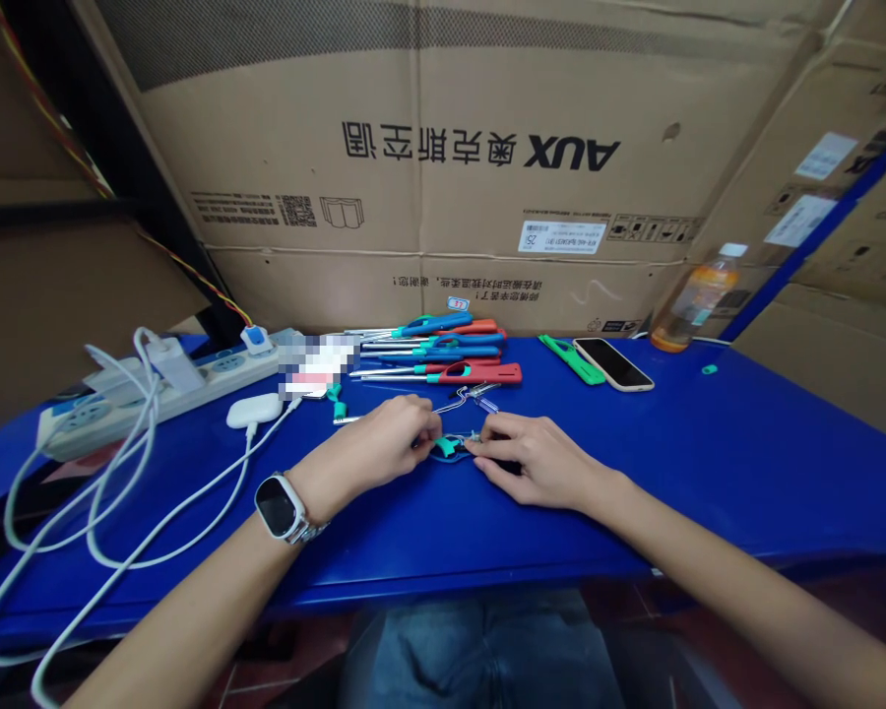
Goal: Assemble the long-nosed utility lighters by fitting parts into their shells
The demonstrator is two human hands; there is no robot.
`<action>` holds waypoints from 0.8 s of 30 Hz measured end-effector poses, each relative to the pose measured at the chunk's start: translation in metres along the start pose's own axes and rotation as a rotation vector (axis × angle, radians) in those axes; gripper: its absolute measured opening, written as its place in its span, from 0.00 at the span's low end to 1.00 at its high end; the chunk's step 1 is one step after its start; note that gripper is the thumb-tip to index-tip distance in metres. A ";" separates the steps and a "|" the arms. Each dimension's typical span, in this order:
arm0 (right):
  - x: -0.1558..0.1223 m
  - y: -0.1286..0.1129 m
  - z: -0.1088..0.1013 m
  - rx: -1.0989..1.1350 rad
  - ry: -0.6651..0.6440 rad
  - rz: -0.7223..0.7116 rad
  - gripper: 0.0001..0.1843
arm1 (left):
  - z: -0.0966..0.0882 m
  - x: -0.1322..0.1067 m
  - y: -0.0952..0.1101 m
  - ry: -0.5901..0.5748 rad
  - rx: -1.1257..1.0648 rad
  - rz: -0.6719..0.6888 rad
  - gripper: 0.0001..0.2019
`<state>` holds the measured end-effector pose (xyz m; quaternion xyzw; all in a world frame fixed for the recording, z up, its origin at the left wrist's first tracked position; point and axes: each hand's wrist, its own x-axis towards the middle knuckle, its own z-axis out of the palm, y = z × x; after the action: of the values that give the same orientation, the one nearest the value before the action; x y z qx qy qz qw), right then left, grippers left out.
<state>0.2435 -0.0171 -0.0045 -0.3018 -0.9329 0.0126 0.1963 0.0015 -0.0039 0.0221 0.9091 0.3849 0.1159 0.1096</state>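
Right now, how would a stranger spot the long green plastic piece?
On the blue table, find the phone right of the lighters. Just left of it lies the long green plastic piece, bright green, unlike the red and blue lighters.

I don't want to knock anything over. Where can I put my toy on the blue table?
The widest bare patch of table is between the phone and right forearm. A smaller one sits between the left hand, right hand and near edge. It's crowded just beyond the hands, with lighters, and at the left, with power strip and white cables.
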 end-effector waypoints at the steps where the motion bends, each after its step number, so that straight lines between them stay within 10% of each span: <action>1: 0.000 0.000 0.000 0.002 -0.003 0.002 0.16 | 0.001 0.001 -0.001 0.008 0.006 0.012 0.08; 24: 0.037 -0.032 0.009 -0.006 0.017 0.397 0.04 | 0.007 0.000 -0.013 -0.046 -0.159 -0.098 0.10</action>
<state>0.1951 -0.0212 0.0044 -0.4807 -0.8532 0.0456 0.1970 -0.0055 0.0038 0.0122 0.8800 0.4159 0.1197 0.1958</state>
